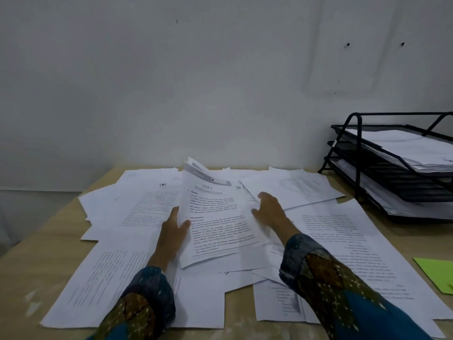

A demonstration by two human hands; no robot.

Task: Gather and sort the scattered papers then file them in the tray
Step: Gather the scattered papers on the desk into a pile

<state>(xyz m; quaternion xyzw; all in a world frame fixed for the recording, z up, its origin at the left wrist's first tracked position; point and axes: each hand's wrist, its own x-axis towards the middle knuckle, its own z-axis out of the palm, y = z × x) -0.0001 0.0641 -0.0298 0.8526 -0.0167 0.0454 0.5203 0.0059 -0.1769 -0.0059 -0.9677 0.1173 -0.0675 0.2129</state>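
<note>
Left of the black tray (402,168), scattered papers (117,261) cover the table (36,261). Her left hand (171,231) pinches a raised sheaf (215,217) by its edge; her right hand (269,207), fingers spread, presses flat on sheets beside it.

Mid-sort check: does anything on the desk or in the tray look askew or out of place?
Yes. White sheets lie scattered and overlapping at odd angles across the desk. The stack in the tray top tier sits crooked, overhanging. A lone green sheet lies at the right edge.
</note>
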